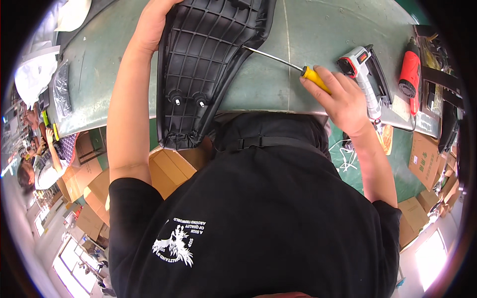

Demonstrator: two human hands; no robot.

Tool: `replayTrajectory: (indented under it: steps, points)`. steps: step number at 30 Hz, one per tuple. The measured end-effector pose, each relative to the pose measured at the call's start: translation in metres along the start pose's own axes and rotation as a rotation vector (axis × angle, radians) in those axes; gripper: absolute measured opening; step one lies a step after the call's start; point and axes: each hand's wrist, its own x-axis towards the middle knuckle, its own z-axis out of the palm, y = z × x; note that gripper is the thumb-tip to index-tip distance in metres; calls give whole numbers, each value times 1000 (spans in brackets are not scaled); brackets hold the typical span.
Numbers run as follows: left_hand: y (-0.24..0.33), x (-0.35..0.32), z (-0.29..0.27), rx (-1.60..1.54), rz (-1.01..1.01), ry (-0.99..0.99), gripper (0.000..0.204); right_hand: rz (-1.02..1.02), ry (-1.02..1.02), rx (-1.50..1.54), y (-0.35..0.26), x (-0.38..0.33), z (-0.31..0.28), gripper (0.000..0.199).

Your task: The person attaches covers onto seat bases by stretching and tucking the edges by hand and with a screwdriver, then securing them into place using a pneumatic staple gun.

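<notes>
A black ribbed plastic seat base [203, 64] lies underside up on the grey workbench [308, 35], its narrow end overhanging the bench edge toward me. My left hand [151, 22] grips its far left rim. My right hand [340, 97] holds a yellow-handled screwdriver [314, 75]; the thin metal shaft points left and its tip touches the right edge of the seat base. Two small white-tipped studs [189, 101] stick up near the narrow end.
A white and black staple gun [365, 74] and a red heat gun [410, 74] lie on the bench to the right. Cardboard boxes [422, 159] stand on the floor at both sides. Another person [37, 164] sits at far left. A clear bag [62, 89] lies at the bench's left.
</notes>
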Motion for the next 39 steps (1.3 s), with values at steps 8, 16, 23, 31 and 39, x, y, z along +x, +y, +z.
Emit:
replayTrajectory:
  steps: [8, 16, 23, 31, 39]
  points:
    - [6, -2, 8, 201, -20, 69, 83, 299, 57, 683, -2, 5, -2, 38]
    - [-12, 22, 76, 957, -133, 470, 84, 579, -59, 801, -42, -9, -29, 47]
    - [-20, 26, 100, 1017, -148, 499, 85, 681, -168, 837, -55, -6, -24, 44]
    - [-19, 26, 104, 1036, -137, 515, 85, 630, -51, 781, -53, -7, -16, 41]
    - [-10, 21, 88, 1018, -169, 500, 83, 484, -25, 606, -39, -8, -1, 36]
